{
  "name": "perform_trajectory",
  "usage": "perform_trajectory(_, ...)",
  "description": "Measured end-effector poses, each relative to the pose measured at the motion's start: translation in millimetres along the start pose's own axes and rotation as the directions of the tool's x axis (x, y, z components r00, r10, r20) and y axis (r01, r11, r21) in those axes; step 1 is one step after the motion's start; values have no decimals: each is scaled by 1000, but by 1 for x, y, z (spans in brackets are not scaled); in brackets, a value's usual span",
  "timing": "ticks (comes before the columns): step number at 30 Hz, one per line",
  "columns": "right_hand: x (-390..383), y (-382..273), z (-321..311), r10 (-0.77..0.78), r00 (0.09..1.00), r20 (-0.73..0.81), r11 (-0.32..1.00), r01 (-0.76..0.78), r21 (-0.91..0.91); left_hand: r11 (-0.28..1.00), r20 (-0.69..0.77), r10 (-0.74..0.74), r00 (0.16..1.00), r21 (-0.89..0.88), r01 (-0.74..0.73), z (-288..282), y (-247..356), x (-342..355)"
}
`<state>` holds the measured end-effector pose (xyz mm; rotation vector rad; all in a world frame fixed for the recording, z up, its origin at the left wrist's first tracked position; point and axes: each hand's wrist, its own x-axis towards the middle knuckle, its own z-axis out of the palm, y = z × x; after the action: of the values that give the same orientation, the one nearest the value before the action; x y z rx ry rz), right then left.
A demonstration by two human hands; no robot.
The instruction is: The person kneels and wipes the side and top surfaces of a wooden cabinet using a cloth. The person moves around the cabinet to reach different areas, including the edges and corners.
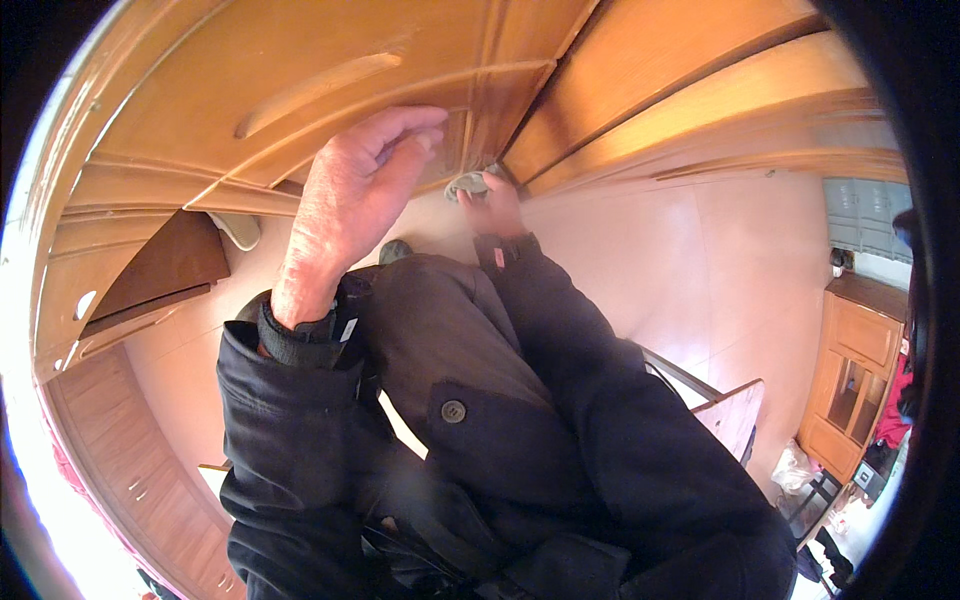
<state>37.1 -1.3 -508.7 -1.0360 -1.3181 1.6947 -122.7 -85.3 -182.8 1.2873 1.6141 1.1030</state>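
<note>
My left hand (355, 190) is raised in front of the carved wooden cabinet front (180, 120), its fingers loosely bent and apart with nothing seen in them; I cannot tell whether it touches the wood. Lower down, my right hand (495, 210) grips a grey cloth (466, 183) at the foot of the cabinet, by the corner where a grooved wooden panel (660, 90) meets it. The right hand is somewhat blurred.
Pale floor (660, 260) spreads to the right. A small wooden cabinet (858, 330), white bags (792, 465) and a board on a metal frame (725, 410) are at the right. Wooden furniture (140, 440) lines the left.
</note>
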Motion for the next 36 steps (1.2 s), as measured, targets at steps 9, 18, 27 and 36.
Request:
perform_trajectory(9,-28,-101,13,-51,998,23,999,52,-18,1000,-79,27,997,1,-27,-6,-6,-3)
perform_trajectory(18,-44,-210,24,218,975,38,810,-203,550,1000,-59,6,998,-16,-7,0,-12,-1)
perform_trajectory(27,-74,-331,29,25,990,136,718,-112,687,997,-109,37,993,71,-30,-5,-19,1)
perform_trajectory(36,-94,-428,36,-392,915,98,788,279,548,977,-9,170,985,130,-167,13,-8,0)
